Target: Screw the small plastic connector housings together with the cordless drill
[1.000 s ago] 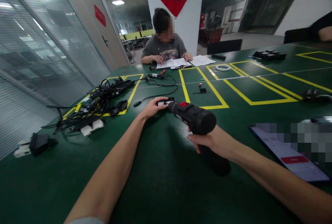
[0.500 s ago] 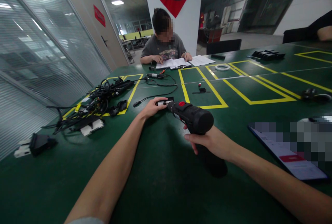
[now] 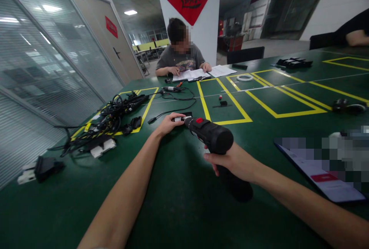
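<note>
In my right hand (image 3: 230, 160) is a black cordless drill (image 3: 210, 133) with a red switch on top, its chuck pointing away and to the left. My left hand (image 3: 170, 123) is closed on a small black part with a pale label (image 3: 178, 118) resting on the green table (image 3: 184, 210). The drill's tip meets or nearly meets that part beside my left fingertips; exact contact is too small to tell. Just beyond, a black cable (image 3: 173, 111) with a plug at its end lies on the table.
A heap of black cables (image 3: 112, 114) lies to the left, with black-and-white parts (image 3: 103, 148) before it. To the right is a tablet-like screen (image 3: 319, 172). Yellow tape rectangles (image 3: 249, 120) mark the table. Opposite, a person (image 3: 180, 55) sits with papers (image 3: 198, 74).
The camera view has tilted up slightly, so the scene sits a little lower. Both hands, the drill and the small part keep almost the same arrangement.
</note>
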A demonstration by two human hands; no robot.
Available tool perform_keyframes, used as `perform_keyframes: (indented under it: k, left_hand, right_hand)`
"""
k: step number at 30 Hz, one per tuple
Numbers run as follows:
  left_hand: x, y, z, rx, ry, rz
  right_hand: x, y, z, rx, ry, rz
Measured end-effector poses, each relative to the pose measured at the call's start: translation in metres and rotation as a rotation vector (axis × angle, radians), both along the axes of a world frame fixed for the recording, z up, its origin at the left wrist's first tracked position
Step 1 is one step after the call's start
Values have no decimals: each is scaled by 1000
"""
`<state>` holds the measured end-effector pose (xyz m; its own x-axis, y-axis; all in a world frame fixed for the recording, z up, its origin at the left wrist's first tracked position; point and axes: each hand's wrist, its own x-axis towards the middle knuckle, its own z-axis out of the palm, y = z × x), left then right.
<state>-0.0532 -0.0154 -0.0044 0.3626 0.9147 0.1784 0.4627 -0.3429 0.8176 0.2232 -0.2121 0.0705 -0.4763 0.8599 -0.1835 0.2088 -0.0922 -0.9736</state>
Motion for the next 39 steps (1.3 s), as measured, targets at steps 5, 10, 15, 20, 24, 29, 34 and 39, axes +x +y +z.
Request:
perform_keyframes:
  k: [5, 10, 15, 20, 24, 29, 34, 39]
  left_hand:
    - [-1, 1, 0, -1, -14, -4]
    - [0, 0, 1, -4, -9, 0]
    - [-1, 0, 2, -4, 1, 0]
    - [0, 0, 0, -6, -2, -2]
    - [0, -1, 1, -13, -6, -3]
    - [1, -2, 3, -14, -13, -4]
    - [2, -4, 4, -26, -19, 2]
    - [1, -2, 3, -31, -8, 14]
  right_hand:
    - [2, 3, -8, 23, 19, -9]
    - [0, 0, -4, 16, 9, -14]
    - [-1, 0, -2, 13, 1, -1]
    - [0, 4, -11, 6, 19, -2]
    - [2, 5, -10, -4, 8, 23]
    - [5, 6, -7, -3, 7, 16]
    - [6, 6, -5, -56, 69, -19]
    - [7, 7, -5, -46, 60, -12]
